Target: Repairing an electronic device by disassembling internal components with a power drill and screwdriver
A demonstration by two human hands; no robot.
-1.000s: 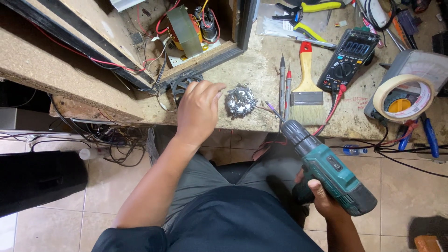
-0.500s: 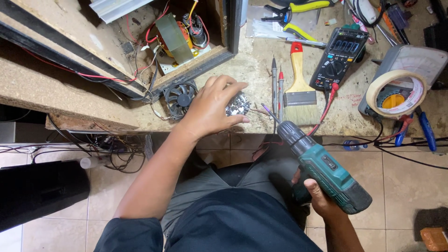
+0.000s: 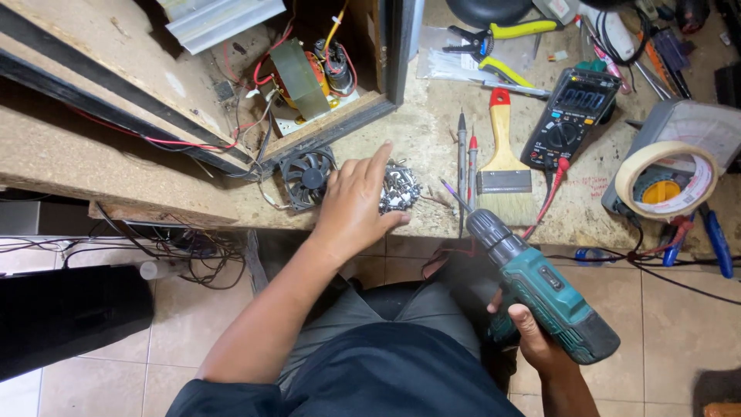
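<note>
My left hand (image 3: 356, 202) reaches over the workbench edge, its fingers spread and resting on a small pile of silvery screws (image 3: 400, 189). Just left of that hand lies a small black cooling fan (image 3: 307, 177) with wires. My right hand (image 3: 534, 338) grips a teal and black cordless drill (image 3: 540, 287) over my lap, its bit pointing up toward the bench edge. An opened wooden case (image 3: 231, 85) with a transformer (image 3: 299, 76) and red and yellow wires sits at the upper left of the bench.
On the bench lie a paintbrush with a red and yellow handle (image 3: 503, 162), a black multimeter (image 3: 571, 117) with probes (image 3: 466, 166), yellow-handled pliers (image 3: 502, 48) and a roll of masking tape (image 3: 667, 179). Tangled cables (image 3: 177, 251) hang below over the tiled floor.
My left hand moved from covering the fan toward the right, onto the screw pile, uncovering the fan. The drill in my right hand stayed roughly in place.
</note>
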